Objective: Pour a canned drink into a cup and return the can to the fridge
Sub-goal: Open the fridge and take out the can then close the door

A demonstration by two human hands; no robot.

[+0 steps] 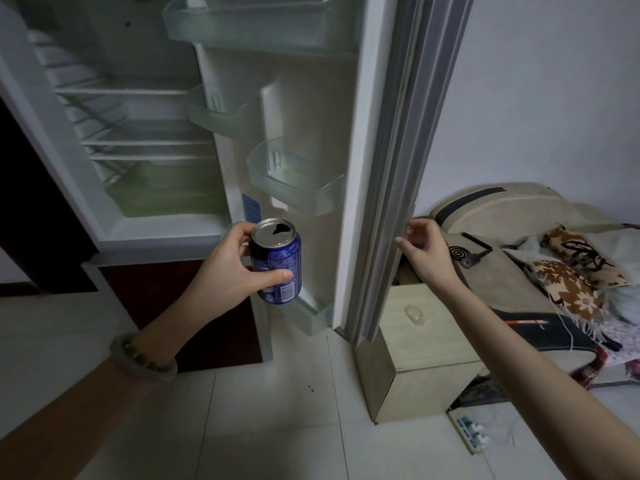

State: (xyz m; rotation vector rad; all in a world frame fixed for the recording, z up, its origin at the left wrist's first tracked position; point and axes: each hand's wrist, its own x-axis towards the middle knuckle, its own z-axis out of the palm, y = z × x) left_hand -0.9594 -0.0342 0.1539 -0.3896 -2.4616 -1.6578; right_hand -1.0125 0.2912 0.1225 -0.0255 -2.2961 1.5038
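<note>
An open fridge (pixel 145 133) fills the upper left, its wire shelves bare and a pale green drawer at the bottom. Its door (pixel 346 98) swings out toward the viewer in the middle of the view, the grey seal edge running down the door's right side. Clear door bins (pixel 294 181) line the inside of the door at several heights, and a low one sits near the floor.

White floor tiles (pixel 277 427) spread across the foreground. To the right of the door, touching or nearly touching its lower edge, stands a pale wooden cabinet (pixel 422 341). Behind it lies a heap of bedding and patterned cloth (pixel 571 271), with a dark coil on a stand (pixel 460 252) on top. A power strip (pixel 469 433) lies on the floor by the cabinet.

The right hand (pixel 424 247) reaches to the door's outer edge, fingertips pinching the seal.

The left hand (pixel 239 265), a bead bracelet (pixel 142 356) on its wrist, wraps around a blue can (pixel 278 261), thumb across the front and fingers behind. The can is upright, slightly tilted, its top already opened, held in the air just in front of the door's lower section, above the lowest bin.
</note>
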